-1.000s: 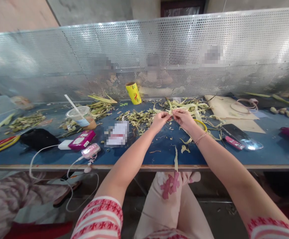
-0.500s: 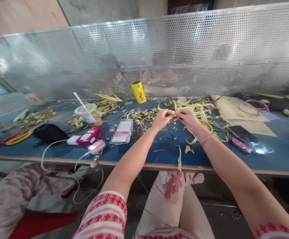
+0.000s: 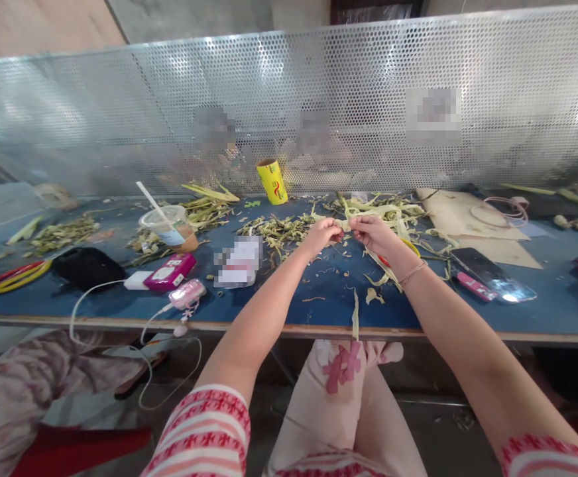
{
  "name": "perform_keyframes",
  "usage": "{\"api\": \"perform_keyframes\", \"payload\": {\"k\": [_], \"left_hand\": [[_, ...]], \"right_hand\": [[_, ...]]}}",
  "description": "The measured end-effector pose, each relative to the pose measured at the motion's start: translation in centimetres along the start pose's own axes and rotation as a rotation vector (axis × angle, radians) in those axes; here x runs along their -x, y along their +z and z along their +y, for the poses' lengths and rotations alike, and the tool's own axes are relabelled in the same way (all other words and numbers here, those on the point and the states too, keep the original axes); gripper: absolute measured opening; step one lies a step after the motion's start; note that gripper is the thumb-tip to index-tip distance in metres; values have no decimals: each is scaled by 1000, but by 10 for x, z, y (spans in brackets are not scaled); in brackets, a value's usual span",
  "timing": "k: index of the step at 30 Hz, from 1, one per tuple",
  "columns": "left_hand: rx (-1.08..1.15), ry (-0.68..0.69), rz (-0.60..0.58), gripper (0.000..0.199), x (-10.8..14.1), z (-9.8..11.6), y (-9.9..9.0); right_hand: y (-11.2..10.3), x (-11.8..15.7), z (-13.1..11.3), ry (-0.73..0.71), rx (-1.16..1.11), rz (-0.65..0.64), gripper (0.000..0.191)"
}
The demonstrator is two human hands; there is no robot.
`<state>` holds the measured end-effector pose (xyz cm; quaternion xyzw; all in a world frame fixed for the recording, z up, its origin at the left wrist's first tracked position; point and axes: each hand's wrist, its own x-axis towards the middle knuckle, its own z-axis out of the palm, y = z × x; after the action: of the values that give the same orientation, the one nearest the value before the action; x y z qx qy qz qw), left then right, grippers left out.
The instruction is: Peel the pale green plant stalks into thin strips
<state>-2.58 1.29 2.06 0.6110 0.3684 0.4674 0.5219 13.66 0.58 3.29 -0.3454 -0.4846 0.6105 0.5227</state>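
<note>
My left hand [image 3: 325, 235] and my right hand [image 3: 372, 233] meet above the blue table. Between them, in pinched fingertips, is a short pale plant strip [image 3: 343, 225]. Both hands are closed on it; the fingers cover most of the strip. Just behind lies a pile of pale green plant strips [image 3: 393, 207]. To the left of my left hand spreads a heap of small curled plant pieces [image 3: 282, 232]. A yellow and red loop [image 3: 411, 248] shows partly under my right forearm.
A yellow cardboard tube [image 3: 272, 182] stands before the perforated metal screen [image 3: 170, 99]. On the left are an iced drink cup [image 3: 170, 225], a black pouch [image 3: 89, 268], a magenta box [image 3: 170, 271] and white cables. On the right lie a phone [image 3: 492, 273] and brown paper [image 3: 468, 213].
The view has shifted slightly, so the table things appear further left. A bit more of the pale strip shows between my hands. The other person's arm at the left has mostly gone from view.
</note>
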Motion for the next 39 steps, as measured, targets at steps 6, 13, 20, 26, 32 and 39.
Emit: {"api": "perform_keyframes", "payload": {"k": [6,13,20,26,32,39], "left_hand": [[-115,145,32,20,3,-7,9],[-121,125,-6,20,5,-3,5],[-433,259,21,20,7,-1,-2],[-192,133,-57,23,7,1,0],[90,51,22,20,2,-7,7],[282,-15,114,21,5,0,16]], "right_hand": [[1,-1,3,-8,-64,35,17],[0,-2,3,-7,-54,16,26],[1,-1,2,47,4,-7,31],[0,0,0,72,12,-30,29],[4,-1,6,-39,42,-60,35],[4,-10,19,-260,187,-26,47]]}}
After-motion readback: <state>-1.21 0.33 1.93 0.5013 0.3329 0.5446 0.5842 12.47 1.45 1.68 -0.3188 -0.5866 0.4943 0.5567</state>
